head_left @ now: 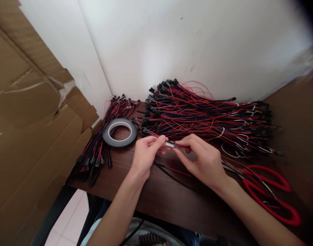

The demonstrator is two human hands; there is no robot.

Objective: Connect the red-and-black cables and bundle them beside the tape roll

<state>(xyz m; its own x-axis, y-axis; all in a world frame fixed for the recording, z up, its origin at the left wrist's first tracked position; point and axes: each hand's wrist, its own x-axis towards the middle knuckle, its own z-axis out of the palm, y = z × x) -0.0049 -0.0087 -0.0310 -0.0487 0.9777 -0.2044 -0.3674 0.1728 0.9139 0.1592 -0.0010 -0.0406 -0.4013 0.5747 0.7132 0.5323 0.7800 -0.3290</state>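
Observation:
Between my two hands stretches a thin wire harness (169, 144) with red and black wires and a white label-like patch on it. My left hand (148, 150) pinches it between thumb and fingers, just left of the white patch. On the other side, my right hand (202, 159) grips the wires with thumb and forefinger. A black cable (172, 177) and a short red wire lie on the table beneath my hands. Just left of my left hand, a roll of black tape (133, 136) rests against a smaller wire bundle.
A large pile of red and black wire harnesses (197, 118) lies along the white wall (172, 41). The smaller harness bundle (105, 136) is at the left, beside a cardboard box (30, 136). Red-handled scissors (251, 182) lie on the brown table (156, 201) at the right.

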